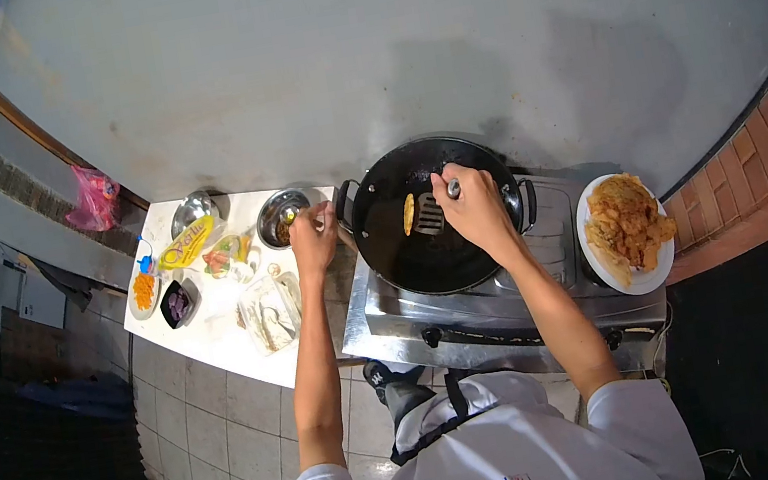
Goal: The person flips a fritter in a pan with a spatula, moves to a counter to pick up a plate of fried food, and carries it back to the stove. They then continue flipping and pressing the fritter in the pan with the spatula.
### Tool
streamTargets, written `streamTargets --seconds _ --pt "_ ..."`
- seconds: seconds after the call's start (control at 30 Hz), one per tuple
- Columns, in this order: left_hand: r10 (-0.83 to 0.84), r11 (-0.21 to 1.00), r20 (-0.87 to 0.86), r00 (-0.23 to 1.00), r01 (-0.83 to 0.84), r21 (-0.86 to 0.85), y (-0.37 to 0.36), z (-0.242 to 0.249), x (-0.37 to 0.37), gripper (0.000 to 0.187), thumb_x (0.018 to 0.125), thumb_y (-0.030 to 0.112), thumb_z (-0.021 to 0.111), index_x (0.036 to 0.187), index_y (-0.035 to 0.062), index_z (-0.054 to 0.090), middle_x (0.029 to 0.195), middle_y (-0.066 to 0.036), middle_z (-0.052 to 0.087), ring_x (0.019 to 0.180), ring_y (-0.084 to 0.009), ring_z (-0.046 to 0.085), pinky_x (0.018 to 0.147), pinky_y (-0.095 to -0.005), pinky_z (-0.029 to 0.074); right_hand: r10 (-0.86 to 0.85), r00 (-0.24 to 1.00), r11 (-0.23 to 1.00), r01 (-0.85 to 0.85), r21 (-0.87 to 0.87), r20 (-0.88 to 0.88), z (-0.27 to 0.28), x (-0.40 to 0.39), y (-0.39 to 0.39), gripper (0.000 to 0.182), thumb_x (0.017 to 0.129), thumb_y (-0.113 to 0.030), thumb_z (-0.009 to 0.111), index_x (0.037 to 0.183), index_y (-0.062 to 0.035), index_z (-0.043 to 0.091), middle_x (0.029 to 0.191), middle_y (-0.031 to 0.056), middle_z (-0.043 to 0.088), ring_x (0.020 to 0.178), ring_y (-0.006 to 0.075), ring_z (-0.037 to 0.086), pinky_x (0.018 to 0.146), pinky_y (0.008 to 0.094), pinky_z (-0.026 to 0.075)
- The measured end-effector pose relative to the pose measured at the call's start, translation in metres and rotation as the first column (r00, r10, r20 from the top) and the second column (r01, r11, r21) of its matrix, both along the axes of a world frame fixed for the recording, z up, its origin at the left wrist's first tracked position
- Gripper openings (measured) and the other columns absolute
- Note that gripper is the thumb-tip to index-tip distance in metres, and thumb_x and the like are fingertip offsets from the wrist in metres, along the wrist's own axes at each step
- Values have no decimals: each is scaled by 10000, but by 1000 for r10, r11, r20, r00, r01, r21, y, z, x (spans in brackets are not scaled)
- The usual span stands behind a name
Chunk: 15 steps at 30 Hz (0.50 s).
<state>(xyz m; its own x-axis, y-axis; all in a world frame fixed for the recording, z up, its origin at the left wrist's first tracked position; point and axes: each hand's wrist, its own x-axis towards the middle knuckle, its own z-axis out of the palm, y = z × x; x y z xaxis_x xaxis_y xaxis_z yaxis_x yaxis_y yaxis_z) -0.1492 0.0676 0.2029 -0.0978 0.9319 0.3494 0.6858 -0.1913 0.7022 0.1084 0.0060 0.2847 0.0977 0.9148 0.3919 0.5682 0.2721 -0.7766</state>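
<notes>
My right hand [474, 208] is closed around the handle of a slotted spatula [431, 216], whose head lies inside a black wok [443, 266]. Beside the spatula's slots, a golden piece of fried food [409, 214] sits in the wok. My left hand [311, 239] is at the right rim of a small metal bowl [270, 212], fingers pinched together; what they grip is too small to make out. Some brownish food shows in that bowl. The wok's left handle [344, 205] is just right of this hand.
The wok stands on a steel stove [396, 313]. To the right is a white plate [647, 281] heaped with fried food [625, 227]. On the white table [210, 343] are a clear container [271, 316], a yellow packet [187, 244], a black bowl [177, 304] and another metal bowl [195, 213].
</notes>
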Motion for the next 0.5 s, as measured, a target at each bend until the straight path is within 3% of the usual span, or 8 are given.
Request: streamTargets --seconds 0.07,0.17,0.37,0.5 --pt "25 1000 31 999 -25 -2 -3 0 -1 283 864 262 648 959 2 702 873 -181 680 728 -292 652 680 -380 497 22 995 996 -13 89 -100 -11 1 3 281 867 -110 622 658 27 492 554 207 507 541 408 543 481 405 398" --pt "18 1000 -24 1000 -18 -10 -6 3 -3 343 891 279 630 1008 -40 681 853 -199 694 777 -257 695 725 -333 520 -5 993 999 10 43 -115 -19 6 1 250 868 -112 626 688 29 525 574 215 531 547 398 566 486 397 408" --pt "46 998 113 993 -40 -58 -7 11 -14 364 880 291 647 994 -53 679 850 -183 701 797 -220 685 727 -319 514 -37 987 997 47 65 -154 -22 14 -6 241 867 -134 632 703 25 556 609 220 562 575 380 606 497 385 424" --pt "23 1000 86 996 -25 18 -9 8 -23 265 880 196 634 982 -43 684 805 -167 697 695 -178 672 671 -294 513 -167 978 984 174 49 -125 -21 34 -13 250 871 -147 624 666 -7 603 579 133 606 501 237 599 512 340 430"
